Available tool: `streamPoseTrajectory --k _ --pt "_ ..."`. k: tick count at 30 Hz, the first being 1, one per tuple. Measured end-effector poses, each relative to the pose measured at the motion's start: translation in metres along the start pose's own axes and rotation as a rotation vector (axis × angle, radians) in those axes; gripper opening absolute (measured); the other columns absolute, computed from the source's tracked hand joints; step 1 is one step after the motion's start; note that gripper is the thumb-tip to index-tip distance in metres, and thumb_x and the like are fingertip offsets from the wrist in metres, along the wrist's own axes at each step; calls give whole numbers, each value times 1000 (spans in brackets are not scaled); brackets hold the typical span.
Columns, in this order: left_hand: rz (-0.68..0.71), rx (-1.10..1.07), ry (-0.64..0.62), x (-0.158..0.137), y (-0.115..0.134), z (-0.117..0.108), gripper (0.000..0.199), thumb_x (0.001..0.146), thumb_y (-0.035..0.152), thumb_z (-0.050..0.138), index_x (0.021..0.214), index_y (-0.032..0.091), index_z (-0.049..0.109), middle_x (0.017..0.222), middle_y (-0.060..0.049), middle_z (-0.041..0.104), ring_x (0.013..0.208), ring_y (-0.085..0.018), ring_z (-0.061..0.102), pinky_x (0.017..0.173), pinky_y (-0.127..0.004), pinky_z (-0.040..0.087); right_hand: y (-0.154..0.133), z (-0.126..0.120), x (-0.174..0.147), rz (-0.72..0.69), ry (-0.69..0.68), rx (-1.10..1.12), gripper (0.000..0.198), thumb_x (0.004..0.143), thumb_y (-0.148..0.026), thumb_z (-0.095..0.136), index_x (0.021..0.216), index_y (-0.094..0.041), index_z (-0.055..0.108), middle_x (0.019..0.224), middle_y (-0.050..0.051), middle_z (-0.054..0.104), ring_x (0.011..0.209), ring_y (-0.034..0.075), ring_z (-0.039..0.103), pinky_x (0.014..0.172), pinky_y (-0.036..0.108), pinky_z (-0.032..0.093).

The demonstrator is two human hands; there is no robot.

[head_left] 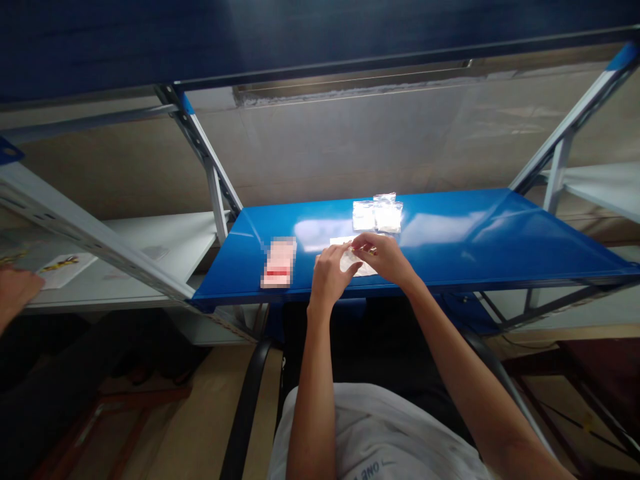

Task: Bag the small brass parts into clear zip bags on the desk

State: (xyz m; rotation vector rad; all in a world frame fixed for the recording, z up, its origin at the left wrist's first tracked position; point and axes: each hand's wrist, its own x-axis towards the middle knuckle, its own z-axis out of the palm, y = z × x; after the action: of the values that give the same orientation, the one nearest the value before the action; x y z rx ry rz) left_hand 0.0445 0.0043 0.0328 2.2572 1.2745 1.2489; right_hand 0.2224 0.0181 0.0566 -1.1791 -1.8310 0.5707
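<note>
Both hands meet over a white sheet or packet (367, 269) near the front edge of the blue shelf. My left hand (330, 268) has its fingers curled in toward the other hand, with its thumb stretched across the white piece. At its right, my right hand (383, 257) is closed in a pinch, fingertips close to the left ones. A tiny yellowish spot shows by the right fingers, too small to name. Whatever the fingers hold is mostly hidden. Just behind the hands lie several shiny clear packets (387, 217), bright with glare.
A pixelated pinkish item with a red band (279, 262) lies left on the blue shelf (475, 247). Metal uprights (213, 177) flank it, and another blue shelf (320, 40) hangs above. At far left, another person's hand (17, 293) is beside a white sheet with yellowish pieces (67, 267).
</note>
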Motion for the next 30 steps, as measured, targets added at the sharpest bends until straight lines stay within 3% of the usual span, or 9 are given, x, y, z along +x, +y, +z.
streamPoseTrajectory --k 5,9,16,30 --pt "-4 8 9 0 -3 -2 43 92 31 80 132 22 69 127 -11 75 120 -31 69 105 -48 54 7 -5 1 3 8 4 14 90 -23 63 95 -21 75 94 5 80 84 21 72 78 33 54" --pt "-8 31 16 -1 -6 -1 46 90 27 82 133 22 69 127 -11 75 119 -31 70 105 -47 54 24 -9 -5 72 60 -305 17 92 -21 61 94 -18 78 92 8 76 80 22 67 77 33 50" --pt "-9 41 26 -1 -7 1 45 90 27 82 132 22 69 126 -10 75 117 -30 70 104 -47 55 29 2 -19 225 -87 -662 22 101 -26 58 106 -20 78 110 12 70 93 24 66 70 29 42" --pt "-17 32 20 -1 -6 1 43 90 27 82 131 23 70 125 -10 75 117 -30 70 104 -46 54 35 5 -18 151 -80 -651 21 105 -24 52 104 -18 73 110 17 69 96 27 65 71 32 44"
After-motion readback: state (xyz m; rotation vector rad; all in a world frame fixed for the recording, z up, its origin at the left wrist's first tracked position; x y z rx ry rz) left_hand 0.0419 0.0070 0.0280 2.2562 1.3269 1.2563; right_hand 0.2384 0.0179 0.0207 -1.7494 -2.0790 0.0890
